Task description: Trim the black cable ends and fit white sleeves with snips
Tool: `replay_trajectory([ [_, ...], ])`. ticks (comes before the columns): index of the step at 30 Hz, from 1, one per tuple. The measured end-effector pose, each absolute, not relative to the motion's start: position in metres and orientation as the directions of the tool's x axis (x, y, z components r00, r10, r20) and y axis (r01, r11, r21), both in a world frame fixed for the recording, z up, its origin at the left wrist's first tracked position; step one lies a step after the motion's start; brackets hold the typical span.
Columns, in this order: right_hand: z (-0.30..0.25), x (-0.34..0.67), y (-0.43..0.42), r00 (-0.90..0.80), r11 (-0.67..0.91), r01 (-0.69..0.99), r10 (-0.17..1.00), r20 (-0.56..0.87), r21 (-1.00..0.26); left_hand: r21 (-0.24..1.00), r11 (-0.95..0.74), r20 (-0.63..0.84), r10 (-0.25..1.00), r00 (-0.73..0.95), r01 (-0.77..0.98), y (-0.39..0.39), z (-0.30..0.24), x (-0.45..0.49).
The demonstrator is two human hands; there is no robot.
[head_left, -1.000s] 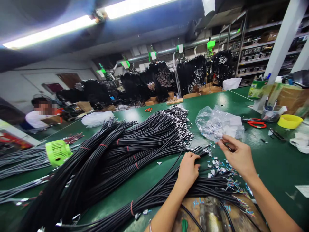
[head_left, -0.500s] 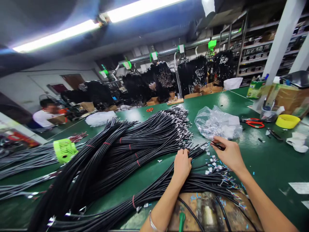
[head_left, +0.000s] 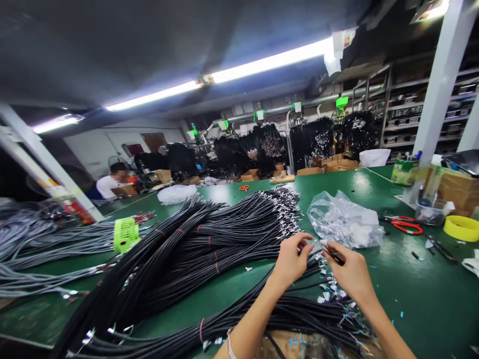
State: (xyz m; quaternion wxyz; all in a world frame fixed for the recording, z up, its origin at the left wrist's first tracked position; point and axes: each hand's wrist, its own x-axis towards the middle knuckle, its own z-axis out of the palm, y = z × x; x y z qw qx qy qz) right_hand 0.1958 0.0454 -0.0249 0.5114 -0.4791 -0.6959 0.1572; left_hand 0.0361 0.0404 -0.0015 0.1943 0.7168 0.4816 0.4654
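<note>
My left hand [head_left: 294,259] is closed, thumb and fingers pinched on what looks like the silvery end of a cable [head_left: 317,245]. Close beside it, my right hand [head_left: 350,271] grips a slim dark tool [head_left: 337,258], its kind not clear; the fingertips meet the silvery end. Under my hands and forearms runs a bundle of black cables [head_left: 239,301] with a red tie, its coloured wire ends fanned out to the right. A larger pile of black cables [head_left: 239,224] with silvery tips lies to the left. White scraps [head_left: 327,289] litter the bench below my right hand.
A clear plastic bag [head_left: 344,222] stands beyond my hands. Red-handled scissors [head_left: 406,225], yellow tape [head_left: 460,228] and a tin of pens [head_left: 404,171] are to the right. At left are grey cables [head_left: 86,239] and a green fan-like object [head_left: 126,234]. A person [head_left: 112,184] sits far left.
My left hand has lifted off the cables and come up to meet my right hand, fingers now pinched. The view has tilted up and turned slightly left.
</note>
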Motion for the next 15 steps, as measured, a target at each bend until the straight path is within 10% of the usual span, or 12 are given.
replay_trajectory([
  [15,-0.018,0.182,0.029,-0.081,0.484,0.323,0.870,0.486,-0.813,0.843,-0.372,0.353,0.928,0.122,0.389,0.016,-0.010,0.025],
])
